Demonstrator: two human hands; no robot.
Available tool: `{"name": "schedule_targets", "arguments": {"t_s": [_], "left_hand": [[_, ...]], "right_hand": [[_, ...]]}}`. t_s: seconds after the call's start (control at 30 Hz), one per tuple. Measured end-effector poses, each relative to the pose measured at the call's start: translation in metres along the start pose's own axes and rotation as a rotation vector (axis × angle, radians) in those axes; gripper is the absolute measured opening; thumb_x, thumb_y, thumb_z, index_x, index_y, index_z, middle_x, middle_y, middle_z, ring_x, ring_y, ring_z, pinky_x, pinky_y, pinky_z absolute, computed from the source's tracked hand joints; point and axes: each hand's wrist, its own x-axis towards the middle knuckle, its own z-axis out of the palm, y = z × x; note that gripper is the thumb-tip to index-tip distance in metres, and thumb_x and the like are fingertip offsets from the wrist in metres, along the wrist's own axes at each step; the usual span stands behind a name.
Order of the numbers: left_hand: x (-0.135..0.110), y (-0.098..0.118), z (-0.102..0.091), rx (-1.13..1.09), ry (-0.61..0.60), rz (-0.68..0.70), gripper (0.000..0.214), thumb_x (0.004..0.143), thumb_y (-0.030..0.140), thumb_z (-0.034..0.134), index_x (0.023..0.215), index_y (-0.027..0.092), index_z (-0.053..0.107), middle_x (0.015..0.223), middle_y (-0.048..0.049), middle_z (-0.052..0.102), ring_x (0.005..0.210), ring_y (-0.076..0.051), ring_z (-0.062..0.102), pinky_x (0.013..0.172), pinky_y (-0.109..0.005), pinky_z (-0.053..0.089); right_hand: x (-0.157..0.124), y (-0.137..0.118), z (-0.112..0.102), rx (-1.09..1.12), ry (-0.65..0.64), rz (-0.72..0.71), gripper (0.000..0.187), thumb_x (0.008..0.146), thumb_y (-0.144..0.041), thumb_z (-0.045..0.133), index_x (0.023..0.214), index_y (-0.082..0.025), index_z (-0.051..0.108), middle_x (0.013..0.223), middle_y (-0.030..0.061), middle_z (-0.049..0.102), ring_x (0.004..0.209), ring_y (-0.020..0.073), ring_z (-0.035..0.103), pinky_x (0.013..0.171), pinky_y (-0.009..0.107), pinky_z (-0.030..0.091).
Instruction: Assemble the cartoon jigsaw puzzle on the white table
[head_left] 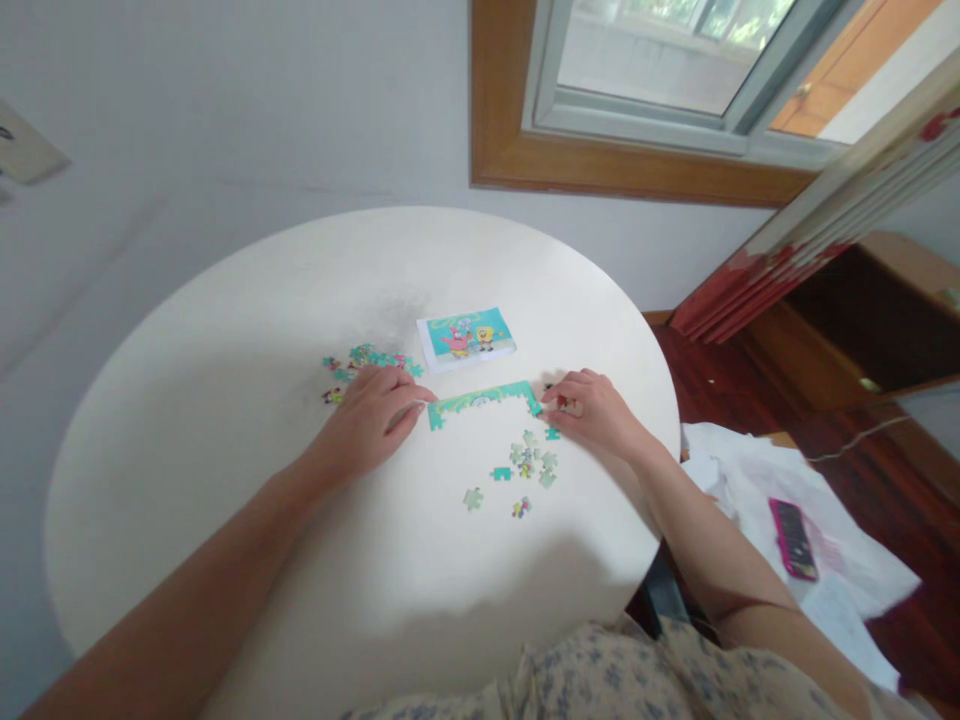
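A partly joined jigsaw puzzle (pixel 484 397), a teal strip with short legs down both ends, lies flat on the white round table (pixel 225 300). The fingertips of my left hand (pixel 375 415), thumb and forefinger close together, press at its upper left corner. At the right end, my right hand (pixel 592 408) pinches a teal puzzle piece (pixel 535 408) against the strip. Loose puzzle pieces (pixel 529 455) lie below the strip, some pale side up. Another heap of puzzle pieces (pixel 367 358) sits beyond my left hand, partly covered by it. More pieces are half hidden behind my right fingers.
Above the strip lies a picture card (pixel 469 338) with two cartoon figures. A wall and window (pixel 652 60) stand behind the table. To the right, a pink-edged phone (pixel 793 540) rests on white sheets (pixel 847 560), below the table's level.
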Motion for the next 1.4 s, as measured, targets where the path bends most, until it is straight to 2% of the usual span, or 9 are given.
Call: {"name": "schedule_targets", "arguments": {"t_s": [0.57, 0.83, 1.17, 1.4], "left_hand": [[0.000, 0.001, 0.001, -0.015, 0.010, 0.001, 0.028, 0.094, 0.026, 0.044, 0.103, 0.020, 0.069, 0.098, -0.0062, 0.060, 0.098, -0.024, 0.054, 0.095, -0.042, 0.039], [0.000, 0.000, 0.000, -0.014, 0.004, -0.002, 0.028, 0.094, 0.026, 0.043, 0.103, 0.020, 0.069, 0.099, -0.0065, 0.060, 0.099, -0.024, 0.054, 0.095, -0.042, 0.038], [0.000, -0.001, 0.000, -0.030, -0.012, -0.022, 0.027, 0.092, 0.026, 0.045, 0.103, 0.021, 0.069, 0.100, -0.0066, 0.061, 0.100, -0.025, 0.054, 0.097, -0.043, 0.038], [-0.001, -0.001, 0.001, -0.014, -0.019, -0.021, 0.028, 0.093, 0.027, 0.043, 0.103, 0.021, 0.068, 0.100, -0.0061, 0.060, 0.100, -0.024, 0.053, 0.097, -0.041, 0.038]], "right_hand": [[0.000, 0.000, 0.004, -0.026, -0.026, -0.071, 0.013, 0.086, -0.026, 0.066, 0.097, -0.025, 0.074, 0.087, 0.0042, 0.069, 0.084, 0.0193, 0.057, 0.075, 0.032, 0.036], [-0.002, -0.004, -0.001, -0.011, -0.014, -0.079, 0.015, 0.087, -0.026, 0.064, 0.099, -0.025, 0.072, 0.088, 0.0029, 0.069, 0.085, 0.0190, 0.058, 0.076, 0.031, 0.034], [-0.006, -0.010, -0.008, -0.093, -0.013, -0.129, 0.013, 0.089, -0.027, 0.062, 0.086, -0.027, 0.075, 0.083, 0.0020, 0.068, 0.084, 0.0190, 0.055, 0.073, 0.034, 0.029], [-0.007, -0.010, -0.007, -0.114, -0.017, -0.174, 0.016, 0.090, -0.030, 0.063, 0.099, -0.029, 0.077, 0.086, 0.0040, 0.066, 0.085, 0.0192, 0.054, 0.075, 0.034, 0.028]]}}
